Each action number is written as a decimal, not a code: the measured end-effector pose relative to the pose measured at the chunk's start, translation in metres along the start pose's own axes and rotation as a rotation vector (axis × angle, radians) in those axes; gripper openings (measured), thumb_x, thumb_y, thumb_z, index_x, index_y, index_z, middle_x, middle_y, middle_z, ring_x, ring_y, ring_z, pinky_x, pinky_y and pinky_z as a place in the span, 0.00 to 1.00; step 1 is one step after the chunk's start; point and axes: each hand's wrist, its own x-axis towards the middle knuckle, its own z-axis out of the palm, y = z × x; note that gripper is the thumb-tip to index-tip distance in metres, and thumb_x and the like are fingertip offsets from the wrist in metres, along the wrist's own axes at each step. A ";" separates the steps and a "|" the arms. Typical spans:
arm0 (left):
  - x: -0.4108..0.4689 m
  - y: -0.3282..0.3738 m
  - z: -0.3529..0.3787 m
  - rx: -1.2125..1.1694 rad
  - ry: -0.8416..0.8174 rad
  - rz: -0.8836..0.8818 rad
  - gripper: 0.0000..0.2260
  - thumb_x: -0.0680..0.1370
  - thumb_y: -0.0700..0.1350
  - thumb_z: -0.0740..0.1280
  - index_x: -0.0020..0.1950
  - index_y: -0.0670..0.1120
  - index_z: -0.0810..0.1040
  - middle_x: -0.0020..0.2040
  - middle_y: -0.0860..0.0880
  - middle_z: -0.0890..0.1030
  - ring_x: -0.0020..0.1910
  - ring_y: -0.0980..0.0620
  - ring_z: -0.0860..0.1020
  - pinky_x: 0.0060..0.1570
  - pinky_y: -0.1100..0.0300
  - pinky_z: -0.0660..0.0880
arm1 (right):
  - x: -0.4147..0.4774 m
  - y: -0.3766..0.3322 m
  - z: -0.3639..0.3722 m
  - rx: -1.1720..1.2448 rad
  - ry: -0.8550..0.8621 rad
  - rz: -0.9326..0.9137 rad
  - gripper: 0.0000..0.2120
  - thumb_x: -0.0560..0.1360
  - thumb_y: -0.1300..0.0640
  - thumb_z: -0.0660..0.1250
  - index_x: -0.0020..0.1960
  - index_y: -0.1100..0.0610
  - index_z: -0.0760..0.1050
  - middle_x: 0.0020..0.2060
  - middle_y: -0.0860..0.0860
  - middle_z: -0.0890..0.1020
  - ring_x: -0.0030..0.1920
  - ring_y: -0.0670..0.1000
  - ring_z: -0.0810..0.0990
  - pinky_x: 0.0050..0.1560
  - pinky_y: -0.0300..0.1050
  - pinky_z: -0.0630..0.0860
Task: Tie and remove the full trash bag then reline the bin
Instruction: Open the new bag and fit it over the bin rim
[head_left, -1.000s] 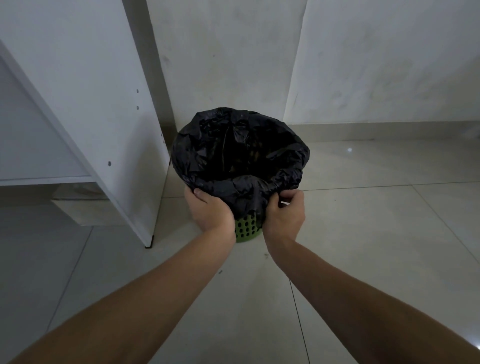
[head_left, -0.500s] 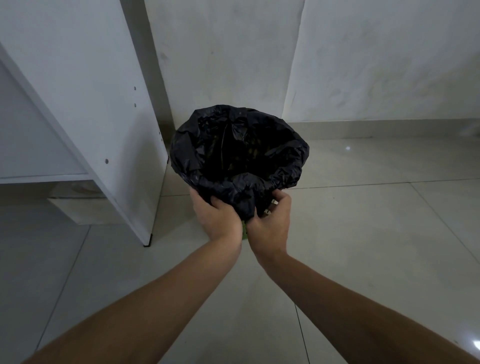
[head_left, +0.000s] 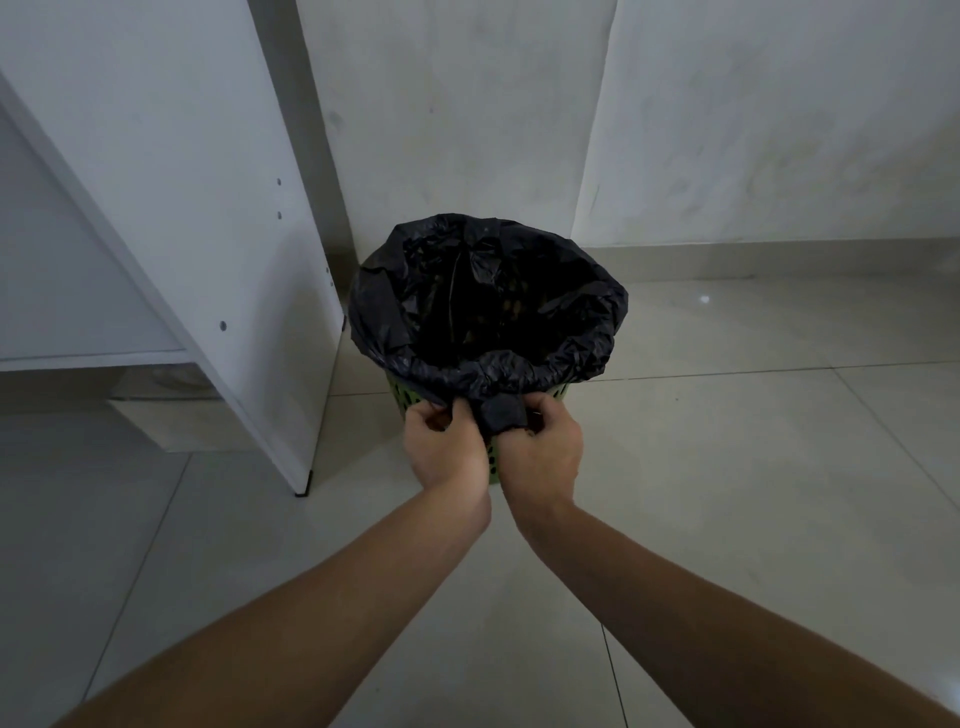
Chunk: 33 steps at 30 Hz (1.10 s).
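On the tiled floor (head_left: 727, 467) beside a white cabinet (head_left: 171, 208), the black trash bag (head_left: 488, 364), draped over the green bin (head_left: 402, 397), is gripped at its near rim by left hand (head_left: 447, 447) and right hand (head_left: 543, 449); thin plastic could be torn if yanked.

Looking forward and down from head height, wide-angle, edges bowing; facing a room corner where two walls (head_left: 727, 130) are meeting the tiled floor (head_left: 753, 467); sitting close above both forearms, the bin (head_left: 410, 402) near centre; dim, perhaps underexposing the bag's (head_left: 561, 358) interior; sharing nothing, being the only view.
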 end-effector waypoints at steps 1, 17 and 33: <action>0.000 0.000 0.000 -0.026 -0.026 -0.029 0.05 0.78 0.43 0.68 0.45 0.47 0.73 0.42 0.49 0.79 0.41 0.48 0.78 0.40 0.54 0.77 | -0.003 -0.001 0.000 0.072 -0.020 0.028 0.04 0.74 0.62 0.67 0.45 0.54 0.79 0.48 0.56 0.81 0.48 0.55 0.80 0.46 0.44 0.78; 0.016 0.006 -0.003 -0.017 -0.316 -0.304 0.07 0.77 0.44 0.71 0.51 0.42 0.79 0.41 0.46 0.81 0.41 0.49 0.80 0.49 0.54 0.82 | 0.013 -0.001 -0.004 0.537 -0.036 0.447 0.08 0.75 0.68 0.63 0.49 0.67 0.80 0.43 0.60 0.85 0.43 0.56 0.84 0.48 0.53 0.82; 0.019 0.022 -0.005 0.199 -0.694 -0.450 0.15 0.80 0.50 0.65 0.63 0.43 0.80 0.54 0.46 0.85 0.49 0.48 0.81 0.59 0.53 0.77 | 0.039 -0.014 -0.027 0.411 -0.263 0.775 0.06 0.79 0.61 0.66 0.43 0.60 0.75 0.31 0.52 0.76 0.18 0.43 0.69 0.17 0.33 0.69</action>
